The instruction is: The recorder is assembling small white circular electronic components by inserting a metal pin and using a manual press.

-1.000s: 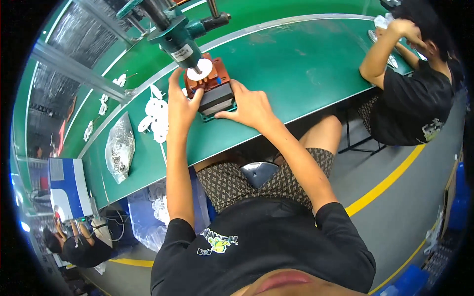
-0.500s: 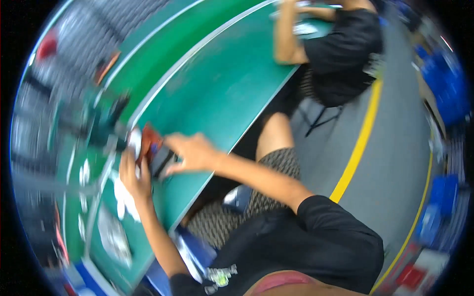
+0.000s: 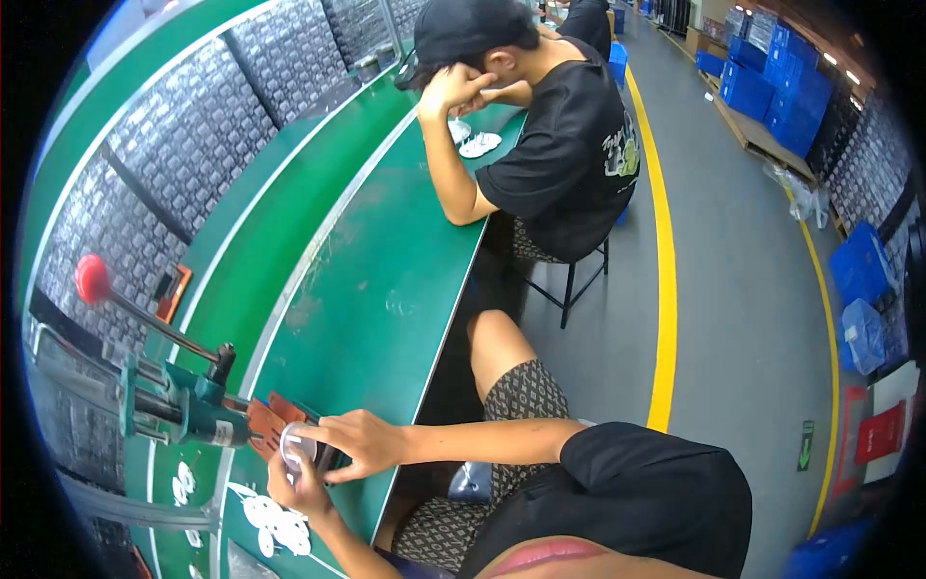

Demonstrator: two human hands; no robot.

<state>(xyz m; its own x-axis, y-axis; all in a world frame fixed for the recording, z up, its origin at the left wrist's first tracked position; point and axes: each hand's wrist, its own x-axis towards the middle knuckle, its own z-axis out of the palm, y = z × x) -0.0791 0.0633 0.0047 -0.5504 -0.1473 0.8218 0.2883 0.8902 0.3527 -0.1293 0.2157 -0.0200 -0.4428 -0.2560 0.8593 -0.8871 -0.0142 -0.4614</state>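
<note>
a whitish disc (image 3: 295,443) is pinched by the left hand (image 3: 304,493), seemingly steadied by the right hand (image 3: 368,444), whose grip cannot be told.

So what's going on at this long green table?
A person is holding a round, whitish piece in the left hand, with the right hand up against it. The piece is beside an orange-brown fixture, near the head of a green press with a red-knobbed lever. More flat white pieces lie on the green table by the left hand. Farther along, a co-worker sits with a hand raised to the head.
</note>
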